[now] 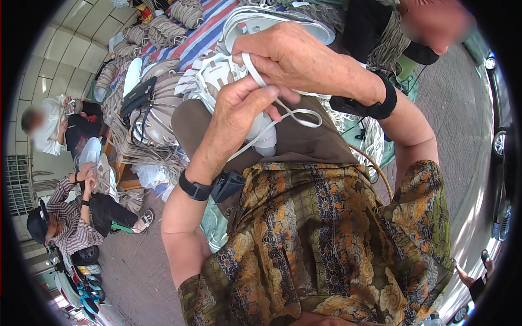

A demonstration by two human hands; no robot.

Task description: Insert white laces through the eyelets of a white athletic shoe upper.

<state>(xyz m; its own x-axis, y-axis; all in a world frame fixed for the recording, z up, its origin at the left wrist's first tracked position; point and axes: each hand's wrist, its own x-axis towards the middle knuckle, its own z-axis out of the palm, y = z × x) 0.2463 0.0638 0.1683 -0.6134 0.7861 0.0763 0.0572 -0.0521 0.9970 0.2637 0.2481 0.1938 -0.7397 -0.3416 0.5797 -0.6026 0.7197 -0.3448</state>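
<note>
A white shoelace [253,69] runs between my two hands, and a loop of it hangs to the right over my brown-clad lap. My left hand [242,106] is closed, pinching the lace between thumb and fingers. Just above it, my right hand [283,57] curls its fingers round another stretch of the same lace. Beneath both hands a white and grey sneaker [209,81] rests on my lap, partly covered by them. One lace end trails down past its pale rounded end. Another white shoe [312,31] lies beyond my right hand.
Bundles of grey-beige laces [163,30] lie on a striped cloth [204,32] at the far side. A dark pouch [138,96] sits among shoes on the left. Two people sit at left, one holding a pale shoe [91,152]. Another person is at upper right; vehicles stand along the right.
</note>
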